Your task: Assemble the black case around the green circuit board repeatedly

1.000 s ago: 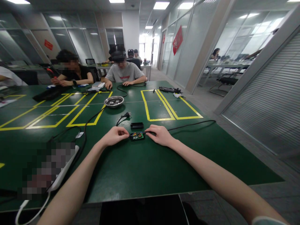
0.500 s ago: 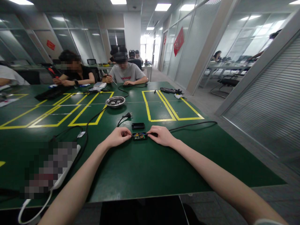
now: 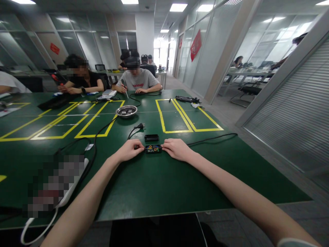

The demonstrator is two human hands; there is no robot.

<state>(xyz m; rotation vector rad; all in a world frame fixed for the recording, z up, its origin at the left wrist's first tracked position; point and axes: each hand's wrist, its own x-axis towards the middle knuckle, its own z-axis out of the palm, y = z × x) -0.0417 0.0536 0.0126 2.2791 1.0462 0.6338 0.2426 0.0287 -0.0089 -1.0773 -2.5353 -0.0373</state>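
**While both hands bore on the open case, slips and snags were our worry**

As we looked down, the open case (image 3: 153,149), its circuit board bare, lay flat on the green tabletop (image 3: 154,185) straight ahead of us. Our left hand (image 3: 130,149) was curled closed, thumb and forefinger pinching the case's nine o'clock end. Our right hand (image 3: 177,148) lay knuckles-up with fingertips at the three o'clock end, and we could not tell whether it gripped or merely pressed.

We judged that uneven pressure from the two sides could skid the case, and that a fingertip might stray onto the bare components. The black lid (image 3: 151,137) sat just beside the case at twelve o'clock, easy to knock. The plug (image 3: 140,126) lay at eleven o'clock and a black cable (image 3: 213,138) ran off toward two o'clock. A tug on either could drag the case.

Room lay open toward six o'clock, up to the near edge. At eight o'clock a white power strip (image 3: 73,187) crowded the tabletop. The right edge stood well apart at three o'clock.
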